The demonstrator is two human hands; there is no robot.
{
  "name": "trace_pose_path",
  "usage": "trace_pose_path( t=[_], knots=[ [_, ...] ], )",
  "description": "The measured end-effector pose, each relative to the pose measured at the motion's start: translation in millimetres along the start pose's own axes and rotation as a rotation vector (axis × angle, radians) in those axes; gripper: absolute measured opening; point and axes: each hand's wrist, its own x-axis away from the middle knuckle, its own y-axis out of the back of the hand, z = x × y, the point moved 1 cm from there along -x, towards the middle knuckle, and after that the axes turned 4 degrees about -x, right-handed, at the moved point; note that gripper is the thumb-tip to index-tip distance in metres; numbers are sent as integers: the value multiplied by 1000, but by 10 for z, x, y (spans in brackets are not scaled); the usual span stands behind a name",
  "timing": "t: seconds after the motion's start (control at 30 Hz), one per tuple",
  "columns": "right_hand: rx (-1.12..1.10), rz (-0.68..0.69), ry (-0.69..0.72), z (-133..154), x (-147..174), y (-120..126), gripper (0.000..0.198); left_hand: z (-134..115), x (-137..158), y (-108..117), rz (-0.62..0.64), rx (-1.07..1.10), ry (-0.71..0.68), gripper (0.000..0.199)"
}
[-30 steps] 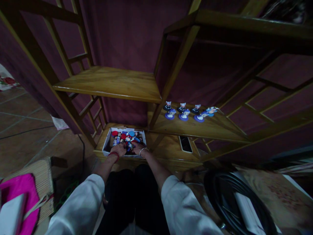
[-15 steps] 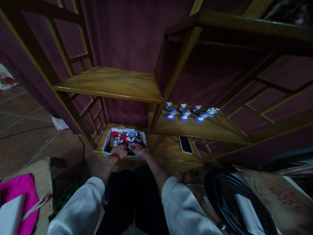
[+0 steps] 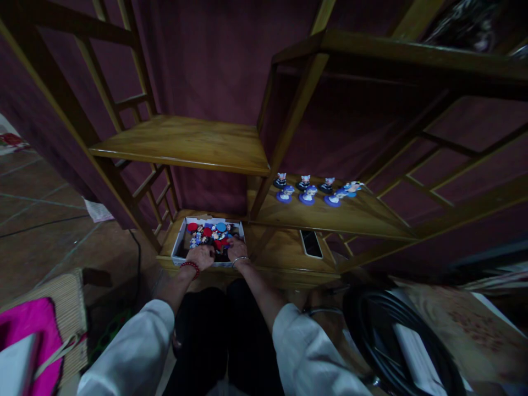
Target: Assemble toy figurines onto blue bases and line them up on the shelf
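A shallow white cardboard box [image 3: 178, 246] sits on the low wooden shelf in front of me. Inside lies a jumble of small figurines [image 3: 206, 232], with red, blue, white and black parts. My left hand [image 3: 201, 256], a red bead bracelet at its wrist, is curled over the box's near side; what its fingers grip is hidden. My right hand [image 3: 236, 249], wearing a silver bangle, reaches into the right part of the box with bent fingers among the figurines. Anything held in it is too small and dark to name.
On the raised shelf [image 3: 355, 220] to the right, black-based figurines [image 3: 304, 183] stand behind purple-based ones [image 3: 307, 195], with a blue one [image 3: 353, 188] at the end. A phone [image 3: 311, 243] lies below. A black coiled hose [image 3: 358, 319] is at lower right.
My right hand has shifted slightly right and farther into the box, away from my left hand, uncovering more red pieces between them. My left hand stays near the same spot.
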Motion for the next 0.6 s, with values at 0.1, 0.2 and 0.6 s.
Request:
trace_pose_path(
  t=[0.1,0.2,0.6],
  knots=[
    [90,-117,-22,27,7,24,39,-11,15,30,-4,0,12,26],
    [163,-111,-55,64,-7,38,42,-15,23,39,-9,0,17,26],
    [158,46,-227,14,-119,63,44,3,4,-1,-47,-6,3,28]
  ],
)
